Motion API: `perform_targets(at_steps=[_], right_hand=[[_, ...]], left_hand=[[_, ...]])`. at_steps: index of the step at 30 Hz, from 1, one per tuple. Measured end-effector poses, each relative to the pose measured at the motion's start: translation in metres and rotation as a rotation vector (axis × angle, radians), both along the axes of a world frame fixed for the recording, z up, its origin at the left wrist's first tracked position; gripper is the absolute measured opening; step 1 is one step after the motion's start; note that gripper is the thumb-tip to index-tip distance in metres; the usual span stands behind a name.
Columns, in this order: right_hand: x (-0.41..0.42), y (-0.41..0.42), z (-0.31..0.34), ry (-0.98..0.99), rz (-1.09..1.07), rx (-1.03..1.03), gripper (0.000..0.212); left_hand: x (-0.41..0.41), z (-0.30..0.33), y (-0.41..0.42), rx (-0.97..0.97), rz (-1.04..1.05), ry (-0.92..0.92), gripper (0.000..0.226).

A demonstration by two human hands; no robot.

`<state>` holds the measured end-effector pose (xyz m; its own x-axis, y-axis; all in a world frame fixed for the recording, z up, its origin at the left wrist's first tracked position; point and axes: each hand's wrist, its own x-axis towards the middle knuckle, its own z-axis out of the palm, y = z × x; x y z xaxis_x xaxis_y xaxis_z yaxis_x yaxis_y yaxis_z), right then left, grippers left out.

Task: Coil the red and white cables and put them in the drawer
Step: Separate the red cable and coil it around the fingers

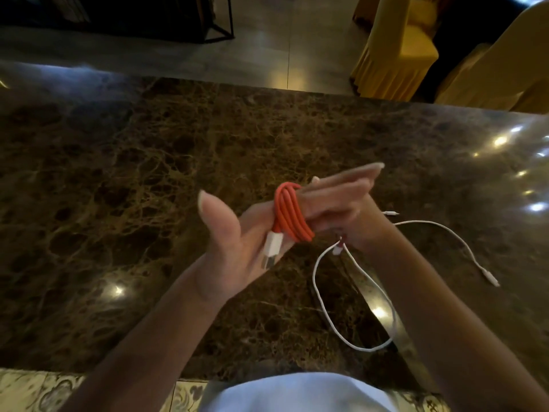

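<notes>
The red cable (292, 215) is wound in several loops round the straight fingers of my left hand (237, 245), held above the dark marble table (124, 179). Its white plug (271, 248) lies along my left palm and the thumb sticks up free. My right hand (341, 209) sits just right of the coil, fingers curled against my left fingertips; a short red end with a small plug (338, 245) hangs below it. The white cable (323, 310) lies loose on the table under my right forearm, in one open loop. No drawer is in view.
The table's far edge runs across the top, with a tiled floor beyond it. Yellow-covered chairs (395, 49) stand at the far right and a dark metal frame (214, 22) at the far left. The near table edge is by my body.
</notes>
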<state>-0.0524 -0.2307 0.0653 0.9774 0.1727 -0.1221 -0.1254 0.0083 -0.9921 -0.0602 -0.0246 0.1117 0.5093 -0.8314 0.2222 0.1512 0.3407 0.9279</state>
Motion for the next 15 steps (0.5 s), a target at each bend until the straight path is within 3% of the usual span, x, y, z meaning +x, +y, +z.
perform_targets(at_steps=[2, 7, 10, 13, 15], right_hand=[[-0.008, 0.001, -0.011, 0.025, 0.012, 0.057, 0.036], [-0.021, 0.014, -0.004, 0.069, 0.163, -0.029, 0.049], [-0.034, 0.018, 0.009, 0.066, 0.165, -0.222, 0.053], [-0.037, 0.009, 0.03, -0.02, 0.131, -0.598, 0.041], [-0.04, 0.004, 0.044, -0.095, 0.142, -0.762, 0.031]], left_hand=[[-0.002, 0.0, -0.007, -0.078, -0.012, 0.033, 0.129], [0.009, 0.008, -0.009, -0.254, 0.055, 0.341, 0.134], [0.022, -0.003, -0.011, -0.154, 0.19, 0.179, 0.13], [0.027, -0.02, -0.014, 0.096, 0.326, -0.146, 0.127], [0.027, -0.029, -0.017, 0.149, 0.356, -0.215, 0.126]])
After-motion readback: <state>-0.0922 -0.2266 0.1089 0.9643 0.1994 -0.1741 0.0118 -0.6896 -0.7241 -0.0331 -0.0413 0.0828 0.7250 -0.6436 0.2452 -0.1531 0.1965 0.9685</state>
